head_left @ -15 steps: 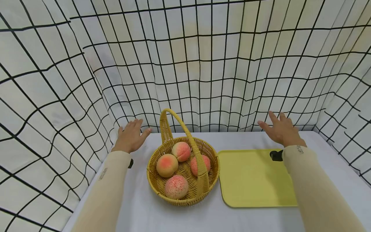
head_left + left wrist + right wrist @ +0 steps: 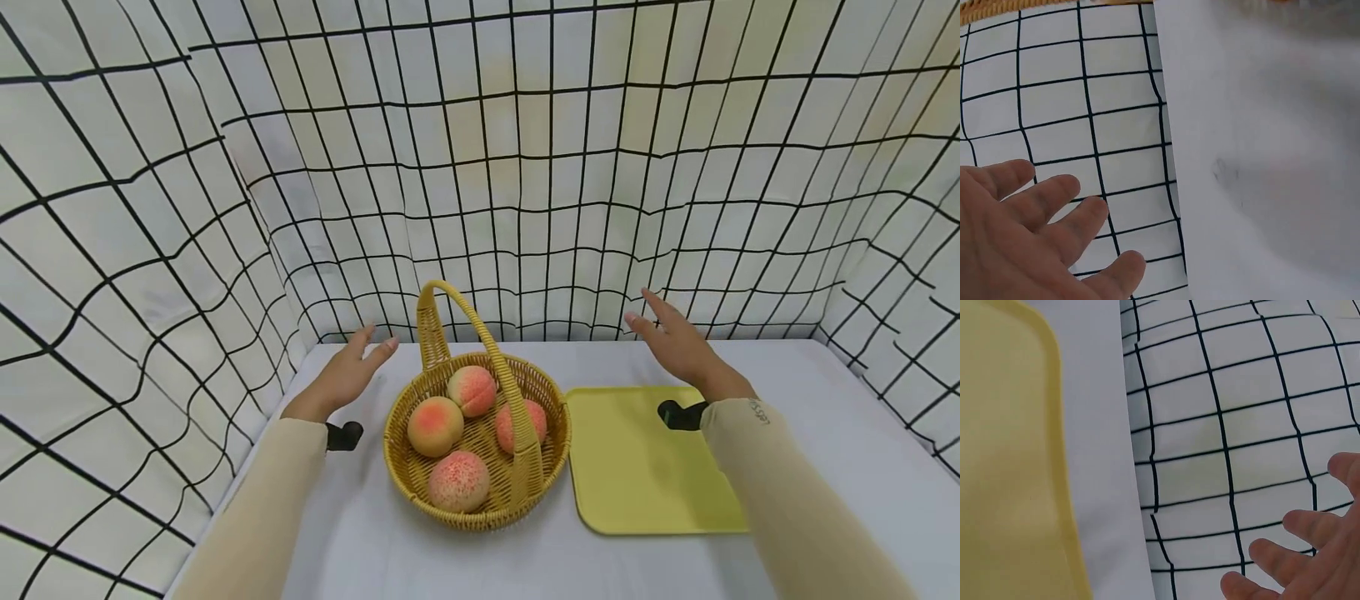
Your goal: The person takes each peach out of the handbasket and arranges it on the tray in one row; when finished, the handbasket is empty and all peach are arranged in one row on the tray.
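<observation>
A yellow wicker basket [image 2: 555, 467] with a tall arched handle stands on the white table. Inside lie several peaches, among them a smooth orange one [image 2: 435, 427] and a speckled pink one [image 2: 458, 482]. My left hand [image 2: 345, 377] hovers left of the basket, apart from it, palm turned inward and fingers extended. Over the far edge of the yellow tray [image 2: 637, 467], my right hand [image 2: 682, 350] is held in the air with its fingers spread. Neither hand touches anything. Both wrist views show bare fingers in front of the grid cloth.
The tray sits directly right of the basket, close to its rim. White cloth walls with a black grid [image 2: 525, 208] enclose the table [image 2: 450, 567] at the back and both sides.
My right hand has moved left and turned its palm inward. The left hand has rotated inward and lowered slightly. Basket, peaches and tray stay in place.
</observation>
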### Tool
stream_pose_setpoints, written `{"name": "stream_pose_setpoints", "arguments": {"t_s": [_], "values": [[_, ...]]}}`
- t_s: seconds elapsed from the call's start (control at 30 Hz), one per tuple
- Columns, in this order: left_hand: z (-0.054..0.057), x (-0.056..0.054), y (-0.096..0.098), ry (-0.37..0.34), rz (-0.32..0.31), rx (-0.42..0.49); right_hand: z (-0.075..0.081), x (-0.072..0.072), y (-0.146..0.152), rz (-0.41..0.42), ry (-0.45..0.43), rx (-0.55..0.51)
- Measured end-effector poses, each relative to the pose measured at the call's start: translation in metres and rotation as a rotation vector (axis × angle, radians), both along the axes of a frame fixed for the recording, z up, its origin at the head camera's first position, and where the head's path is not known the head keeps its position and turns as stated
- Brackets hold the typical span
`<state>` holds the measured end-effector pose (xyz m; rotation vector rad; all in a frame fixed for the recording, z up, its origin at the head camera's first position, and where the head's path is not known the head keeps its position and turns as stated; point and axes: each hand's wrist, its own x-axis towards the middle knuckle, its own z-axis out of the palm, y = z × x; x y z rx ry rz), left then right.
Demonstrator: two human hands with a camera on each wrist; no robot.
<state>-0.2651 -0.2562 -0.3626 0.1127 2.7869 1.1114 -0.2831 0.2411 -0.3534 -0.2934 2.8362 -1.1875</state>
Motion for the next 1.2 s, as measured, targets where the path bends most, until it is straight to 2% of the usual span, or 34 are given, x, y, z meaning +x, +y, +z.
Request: {"name": "stream_pose_setpoints", "arguments": {"t_s": [0.17, 0.4, 0.67, 0.87, 1.1, 1.2], "values": [[-0.006, 0.016, 0.007, -0.029, -0.017, 0.091, -0.007, 0.007, -0.026, 0.051, -0.002, -0.060], [-0.023, 0.041, 0.013, -0.099, -0.034, 0.210, -0.012, 0.017, -0.063, 0.163, 0.012, -0.195], [-0.041, 0.062, 0.017, -0.148, -0.034, 0.309, -0.014, 0.021, -0.087, 0.285, -0.015, -0.343], [-0.054, 0.072, 0.021, -0.163, -0.028, 0.398, -0.013, 0.022, -0.101, 0.336, -0.081, -0.338], [-0.057, 0.081, 0.023, -0.182, -0.043, 0.457, -0.012, 0.022, -0.115, 0.362, -0.104, -0.305], [-0.060, 0.082, 0.022, -0.192, -0.026, 0.469, -0.011, 0.023, -0.121, 0.380, -0.131, -0.277]]}}
